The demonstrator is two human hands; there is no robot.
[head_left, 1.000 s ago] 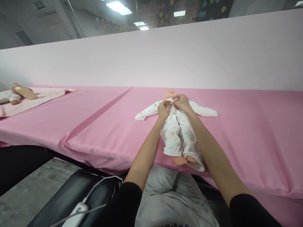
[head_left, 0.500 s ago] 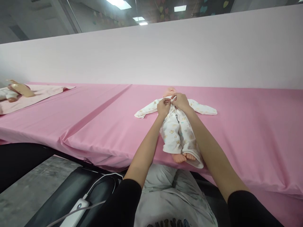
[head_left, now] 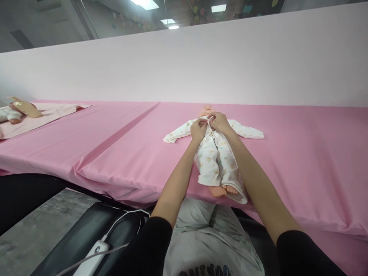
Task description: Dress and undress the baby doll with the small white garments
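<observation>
A baby doll (head_left: 206, 111) lies on its back on the pink table cover (head_left: 301, 161), head away from me, bare feet (head_left: 222, 190) toward the near edge. It wears a white printed sleepsuit (head_left: 214, 161) with sleeves spread to both sides. My left hand (head_left: 198, 130) pinches the left side of the suit's front opening at the chest. My right hand (head_left: 220, 122) pinches the right side at the collar, fingertips almost touching the left hand's. Both hands are closed on the fabric.
At the far left a second doll (head_left: 13, 114) lies on a paler pink cloth (head_left: 43, 115). A white partition (head_left: 201, 69) backs the table. Below the near edge are my lap, a black seat (head_left: 94, 226) and a white device (head_left: 92, 257) on a cable.
Both hands have stayed at the doll's chest, fingers shifting slightly on the collar. The view tilted a little, so the doll sits slightly higher in the picture.
</observation>
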